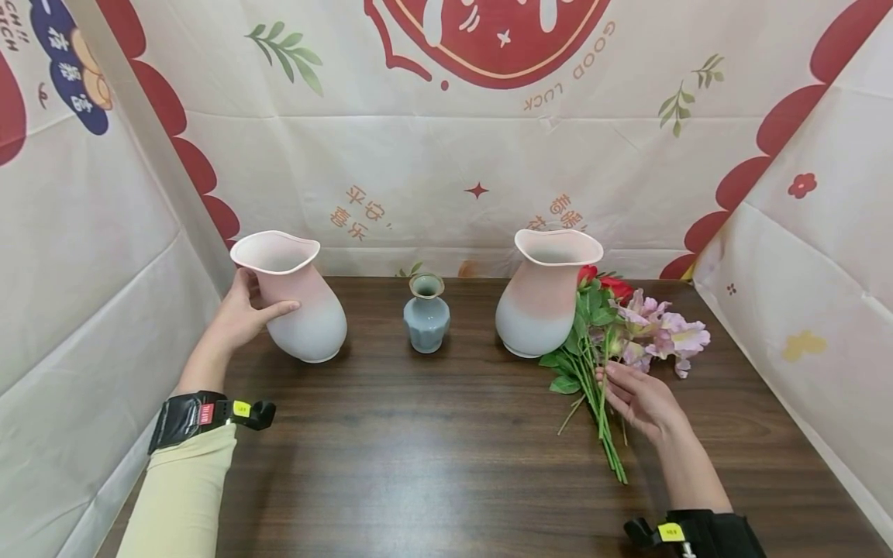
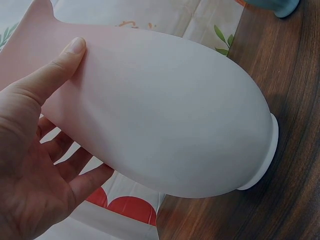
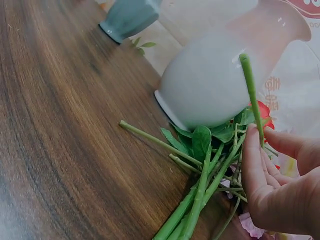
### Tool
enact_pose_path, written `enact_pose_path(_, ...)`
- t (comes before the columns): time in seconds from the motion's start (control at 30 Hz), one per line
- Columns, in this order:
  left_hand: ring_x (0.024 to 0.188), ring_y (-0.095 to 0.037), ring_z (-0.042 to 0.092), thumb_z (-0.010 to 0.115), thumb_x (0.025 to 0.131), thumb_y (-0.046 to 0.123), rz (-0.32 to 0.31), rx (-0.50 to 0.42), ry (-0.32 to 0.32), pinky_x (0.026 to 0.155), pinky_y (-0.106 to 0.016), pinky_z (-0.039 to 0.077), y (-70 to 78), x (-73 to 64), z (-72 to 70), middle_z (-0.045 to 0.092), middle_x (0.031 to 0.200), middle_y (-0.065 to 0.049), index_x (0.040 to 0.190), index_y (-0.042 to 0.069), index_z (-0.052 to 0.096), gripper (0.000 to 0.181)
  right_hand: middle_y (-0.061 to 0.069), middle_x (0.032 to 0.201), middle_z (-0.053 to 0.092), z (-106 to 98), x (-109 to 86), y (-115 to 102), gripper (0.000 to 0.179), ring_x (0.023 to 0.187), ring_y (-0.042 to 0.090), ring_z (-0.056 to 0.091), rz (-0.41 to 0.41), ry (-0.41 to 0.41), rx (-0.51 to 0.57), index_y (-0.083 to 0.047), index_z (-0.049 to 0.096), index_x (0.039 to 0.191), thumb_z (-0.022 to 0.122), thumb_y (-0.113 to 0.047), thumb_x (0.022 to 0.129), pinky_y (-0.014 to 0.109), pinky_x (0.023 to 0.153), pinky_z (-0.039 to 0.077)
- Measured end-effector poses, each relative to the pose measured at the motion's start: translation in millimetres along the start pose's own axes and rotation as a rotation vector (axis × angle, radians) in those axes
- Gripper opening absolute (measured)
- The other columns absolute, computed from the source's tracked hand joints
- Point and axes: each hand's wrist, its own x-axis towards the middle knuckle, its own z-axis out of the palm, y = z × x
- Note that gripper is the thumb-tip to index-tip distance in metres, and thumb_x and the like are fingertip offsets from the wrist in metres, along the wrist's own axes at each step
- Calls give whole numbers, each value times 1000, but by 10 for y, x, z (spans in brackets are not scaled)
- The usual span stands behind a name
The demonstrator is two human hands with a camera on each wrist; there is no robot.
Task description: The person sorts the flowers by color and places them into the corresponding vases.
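Green stem [image 3: 251,95] pinched between thumb and finger, we hold our right hand [image 1: 645,399] beside the other flower stems [image 3: 199,195]; our left hand [image 1: 240,314] grips the left pink-and-white vase [image 1: 308,322] below its rim, thumb and fingers on opposite sides.

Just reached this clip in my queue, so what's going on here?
A person's left hand holds one pink-and-white vase at its neck, while the right hand pinches a green stem. Red and lilac flowers lie on the table beside a matching vase; a small blue-green vase stands between the pair.
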Motion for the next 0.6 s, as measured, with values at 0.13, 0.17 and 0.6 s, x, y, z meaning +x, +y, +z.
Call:
enact_pose_path(0.13, 140, -47, 35, 76, 89, 29, 2, -5, -1, 115, -65, 33, -2, 5, 2, 28, 153, -29, 153, 0, 7, 99, -2, 93, 77, 16, 1, -8, 29, 88, 6, 73, -27, -8, 22, -18, 74, 99, 48, -7, 104, 18, 78, 60)
enact_pose_path(0.17, 140, -46, 35, 76, 89, 28, 2, -5, -1, 115, -64, 33, -4, 9, 2, 29, 153, -29, 153, 0, 7, 98, -2, 94, 77, 24, 1, -13, 28, 88, 6, 73, -32, -8, 32, -18, 74, 99, 49, -6, 104, 18, 78, 60)
enact_pose_path(0.6, 140, -47, 35, 75, 89, 22, 8, -17, -3, 115, -64, 34, -32, 44, -3, 28, 153, -30, 154, -1, 6, 97, 1, 95, 78, 134, -31, -128, 26, 90, 8, 74, -98, 0, 90, -12, 75, 98, 52, -2, 101, 18, 79, 60)
